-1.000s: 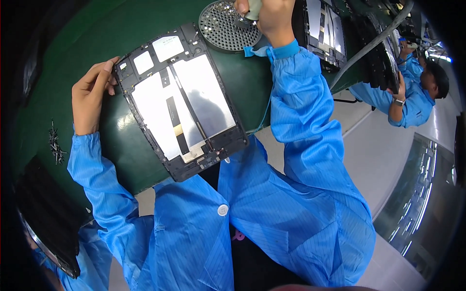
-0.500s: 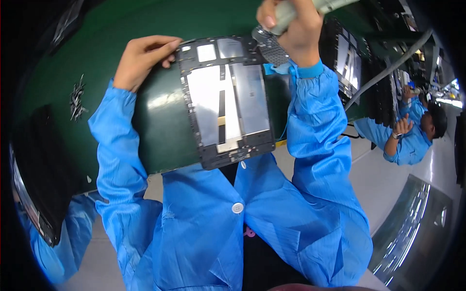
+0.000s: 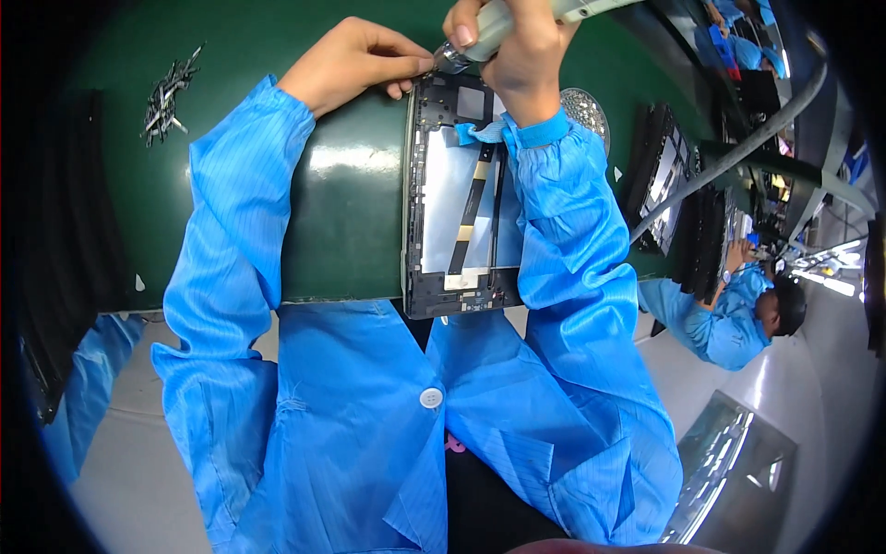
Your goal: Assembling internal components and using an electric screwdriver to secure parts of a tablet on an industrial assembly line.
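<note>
An opened tablet, a black frame with silvery plates, lies on the green table in front of me, its lower edge by the table's front edge. My left hand is closed at the tablet's upper left corner, thumb and forefinger pressed together there. In my right hand is a pale electric screwdriver, its shiny tip down at that same corner, close to my left fingertips. My right hand and sleeve hide the tablet's upper right part. Against my right wrist sits a blue band.
A round metal dish of small parts stands beyond my right wrist. Small dark strips lie in a heap at the left. More opened tablets stand at the right, near a grey cable. A co-worker sits farther right.
The screwdriver tip has come down and left to the tablet's upper left corner. My left hand has shifted with that corner. The tablet now stands straighter, and the metal dish shows beside my wrist.
</note>
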### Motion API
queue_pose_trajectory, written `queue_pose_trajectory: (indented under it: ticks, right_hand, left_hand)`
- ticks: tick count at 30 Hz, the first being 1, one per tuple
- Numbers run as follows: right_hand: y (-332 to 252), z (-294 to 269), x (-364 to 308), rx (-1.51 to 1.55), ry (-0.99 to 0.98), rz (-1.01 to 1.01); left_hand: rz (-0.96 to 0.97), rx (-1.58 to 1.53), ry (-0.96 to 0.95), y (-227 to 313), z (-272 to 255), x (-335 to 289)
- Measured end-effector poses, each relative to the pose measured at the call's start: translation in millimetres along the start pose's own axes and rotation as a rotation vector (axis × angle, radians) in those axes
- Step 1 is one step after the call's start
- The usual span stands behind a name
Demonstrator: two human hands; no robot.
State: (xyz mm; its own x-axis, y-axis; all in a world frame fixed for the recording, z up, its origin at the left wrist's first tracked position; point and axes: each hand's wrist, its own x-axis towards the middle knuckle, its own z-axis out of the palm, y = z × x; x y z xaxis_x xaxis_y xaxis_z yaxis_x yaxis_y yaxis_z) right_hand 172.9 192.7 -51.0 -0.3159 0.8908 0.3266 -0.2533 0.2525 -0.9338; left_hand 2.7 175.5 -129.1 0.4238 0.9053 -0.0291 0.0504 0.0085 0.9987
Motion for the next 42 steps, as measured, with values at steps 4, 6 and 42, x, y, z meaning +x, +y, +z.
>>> queue_pose_trajectory:
  ticks: [4,6,42]
  right_hand:
    - [4.0,8.7,-0.8,0.007,0.0,-0.055]
    - [4.5,9.4,-0.7,0.019,0.014,-0.053]
    - [13.1,10.9,3.0,-0.113,0.043,-0.056]
  left_hand:
    - [-0.013,-0.034,0.0,-13.6,-2.7,1.7]
    - [0.012,0.001,0.007,-15.4,-2.0,3.4]
    - [0.009,0.05,0.002,-15.1,1.3,6.4]
